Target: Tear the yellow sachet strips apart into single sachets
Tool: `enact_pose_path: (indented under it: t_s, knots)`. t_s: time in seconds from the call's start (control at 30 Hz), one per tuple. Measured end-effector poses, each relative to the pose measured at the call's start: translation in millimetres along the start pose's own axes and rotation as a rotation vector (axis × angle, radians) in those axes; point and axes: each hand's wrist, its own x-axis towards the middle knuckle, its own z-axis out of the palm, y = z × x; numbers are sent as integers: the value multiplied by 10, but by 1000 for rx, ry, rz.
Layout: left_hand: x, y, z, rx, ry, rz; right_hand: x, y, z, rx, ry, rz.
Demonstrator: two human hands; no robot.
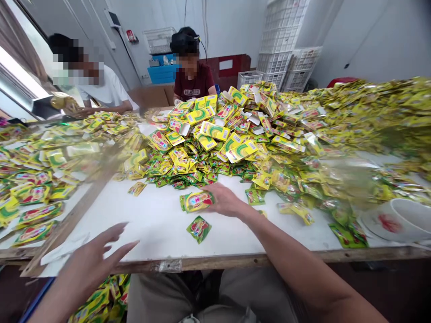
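Observation:
My right hand (222,199) is closed on a small yellow-and-green packet (198,201) with a red printed shape, held just above the white tabletop (151,224). Part of a green packet shows behind its left end. Below it, a single green square packet (198,229) lies flat on the table. At the lower left, my left hand (97,251) is over the table edge, fingers apart, with nothing in it. Straight ahead rises a heap of green sachets (182,166) with flat yellow cartons (240,150) on top.
A wooden strip (77,206) divides off more yellow packs at left. A white bucket (400,220) stands at right, before a large pile of yellow packets (377,107). Two people sit across the table. Under the table edge are more packs (101,300).

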Motion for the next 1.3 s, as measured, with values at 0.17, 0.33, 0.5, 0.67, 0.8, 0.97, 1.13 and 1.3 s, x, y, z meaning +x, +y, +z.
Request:
enact_pose_path:
  t_s: [0.17, 0.33, 0.5, 0.67, 0.8, 0.97, 1.13, 1.3]
  knots:
    - [334, 1055, 730, -13, -228, 362, -148, -20, -224, -75, 15, -52]
    - [460, 1440, 1127, 200, -375, 467, -367, 309, -713, -525, 314, 601]
    - [473, 1393, 1218, 190, -346, 418, -382, 471, -697, -564, 143, 605]
    - [537, 1440, 1206, 62, -337, 339, -234, 316, -511, -149, 181, 368]
    - [635, 1427, 1193, -234, -313, 293, -158, 245, -429, 225, 292, 344]
    - [672, 1285, 1221, -651, -356, 165, -137, 292, -355, 593, 246, 413]
    - [602, 1246, 1195, -843, -460, 33, -130, 259, -332, 590, 246, 432]
    - [635, 1317, 1144, -1051, -467, -19, -110, 232, -320, 611, 290, 282]
